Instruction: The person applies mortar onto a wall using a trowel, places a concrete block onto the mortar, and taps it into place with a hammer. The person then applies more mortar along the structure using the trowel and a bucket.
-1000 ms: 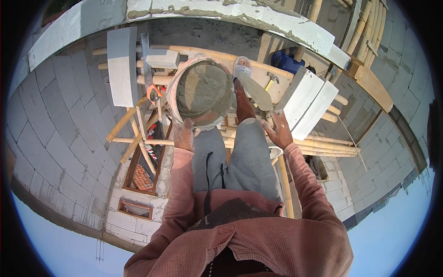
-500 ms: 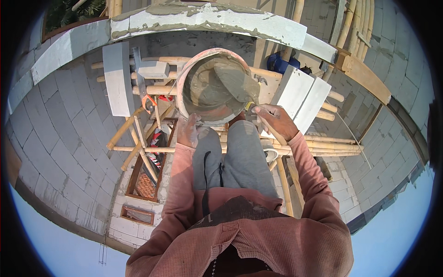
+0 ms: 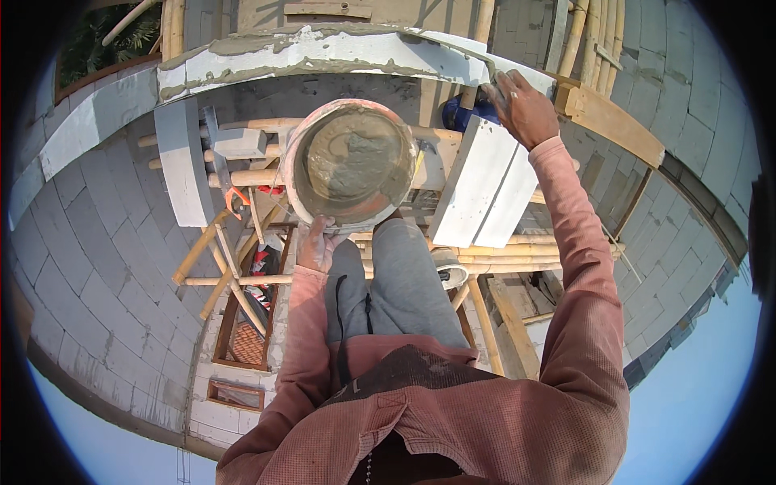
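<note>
A round bucket [image 3: 292, 174] with a pinkish-white rim stands upright before my knees. Wet grey mortar [image 3: 356, 153] lies inside it. At the bucket's near left rim my left hand [image 3: 316, 245] is closed, thumb over the edge. My right hand [image 3: 524, 109] reaches out to the top of the curving white block wall [image 3: 283, 58]. It grips a trowel [image 3: 465, 50], whose blade lies low along the wall's top edge, smeared with mortar; the fingers mostly cover its handle. Grey mortar coats that top edge and runs down the near face in patches.
Two white blocks [image 3: 473, 182] lean to the right of the bucket, and another block [image 3: 182, 166] stands left beside a handsaw [image 3: 236, 200] with an orange handle. Bamboo poles [image 3: 517, 263] form scaffolding beneath. A wooden board [image 3: 610, 129] caps the wall's right end.
My right hand has lifted the mortar-loaded trowel out of the bucket and carried it forward and right onto the wall top. My left hand stays on the rim; the view has shifted slightly.
</note>
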A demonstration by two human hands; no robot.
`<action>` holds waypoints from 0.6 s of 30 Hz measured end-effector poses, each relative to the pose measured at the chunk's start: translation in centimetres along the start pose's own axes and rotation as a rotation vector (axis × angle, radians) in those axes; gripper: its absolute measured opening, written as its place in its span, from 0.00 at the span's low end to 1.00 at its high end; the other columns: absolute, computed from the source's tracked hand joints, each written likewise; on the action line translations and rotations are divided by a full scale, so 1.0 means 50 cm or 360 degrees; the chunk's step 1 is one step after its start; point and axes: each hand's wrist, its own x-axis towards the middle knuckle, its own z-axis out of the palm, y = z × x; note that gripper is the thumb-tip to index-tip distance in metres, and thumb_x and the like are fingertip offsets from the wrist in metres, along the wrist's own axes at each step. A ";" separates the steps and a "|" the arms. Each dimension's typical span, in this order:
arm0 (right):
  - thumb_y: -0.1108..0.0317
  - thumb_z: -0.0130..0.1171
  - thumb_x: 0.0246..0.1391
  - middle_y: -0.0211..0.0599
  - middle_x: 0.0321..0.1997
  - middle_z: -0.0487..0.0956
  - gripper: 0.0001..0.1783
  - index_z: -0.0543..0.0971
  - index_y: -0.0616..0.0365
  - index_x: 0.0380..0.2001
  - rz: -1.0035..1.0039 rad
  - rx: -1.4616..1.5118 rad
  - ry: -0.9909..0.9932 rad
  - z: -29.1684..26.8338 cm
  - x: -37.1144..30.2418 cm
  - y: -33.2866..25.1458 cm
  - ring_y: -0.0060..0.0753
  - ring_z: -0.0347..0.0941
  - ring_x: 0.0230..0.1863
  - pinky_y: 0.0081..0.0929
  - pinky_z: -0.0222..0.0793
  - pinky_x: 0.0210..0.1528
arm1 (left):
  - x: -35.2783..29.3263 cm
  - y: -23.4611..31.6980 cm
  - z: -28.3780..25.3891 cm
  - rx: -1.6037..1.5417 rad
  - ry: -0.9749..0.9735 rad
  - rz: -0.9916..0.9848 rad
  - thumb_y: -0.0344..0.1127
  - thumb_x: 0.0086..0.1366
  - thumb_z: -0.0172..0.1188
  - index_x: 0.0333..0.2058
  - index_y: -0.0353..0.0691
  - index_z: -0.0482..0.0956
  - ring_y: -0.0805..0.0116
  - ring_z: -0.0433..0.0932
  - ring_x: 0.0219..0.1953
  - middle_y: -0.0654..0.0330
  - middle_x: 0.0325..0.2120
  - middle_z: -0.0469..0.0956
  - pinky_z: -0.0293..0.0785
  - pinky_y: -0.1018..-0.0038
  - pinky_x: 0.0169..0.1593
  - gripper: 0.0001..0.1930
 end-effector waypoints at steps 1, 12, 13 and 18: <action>0.50 0.51 0.65 0.47 0.51 0.76 0.24 0.75 0.57 0.53 0.0039 -0.0158 -0.0021 0.001 0.004 -0.001 0.52 0.80 0.39 0.42 0.78 0.43 | 0.000 0.001 -0.005 0.0035 0.0015 -0.0010 0.28 0.64 0.58 0.54 0.37 0.66 0.50 0.79 0.49 0.54 0.44 0.75 0.79 0.42 0.52 0.20; 0.52 0.52 0.65 0.49 0.49 0.78 0.23 0.77 0.60 0.50 -0.0088 -0.0089 0.0176 0.062 -0.024 0.037 0.53 0.80 0.38 0.42 0.79 0.38 | -0.007 -0.022 -0.100 -0.0081 0.0282 0.0039 0.31 0.64 0.60 0.48 0.36 0.69 0.55 0.81 0.43 0.53 0.40 0.76 0.83 0.48 0.46 0.16; 0.52 0.52 0.64 0.49 0.49 0.77 0.22 0.77 0.60 0.49 -0.0089 -0.0056 0.0167 0.064 -0.019 0.035 0.54 0.80 0.38 0.42 0.78 0.39 | -0.008 -0.016 -0.098 -0.0068 0.0305 0.0063 0.32 0.64 0.61 0.47 0.37 0.69 0.56 0.81 0.43 0.54 0.40 0.76 0.84 0.48 0.45 0.15; 0.53 0.53 0.64 0.48 0.48 0.77 0.21 0.76 0.59 0.48 -0.0217 -0.0039 0.0256 0.095 0.013 0.032 0.53 0.79 0.38 0.42 0.78 0.38 | -0.012 -0.003 -0.142 -0.0067 0.0334 0.0018 0.33 0.64 0.61 0.47 0.38 0.70 0.59 0.81 0.42 0.56 0.38 0.77 0.84 0.53 0.44 0.15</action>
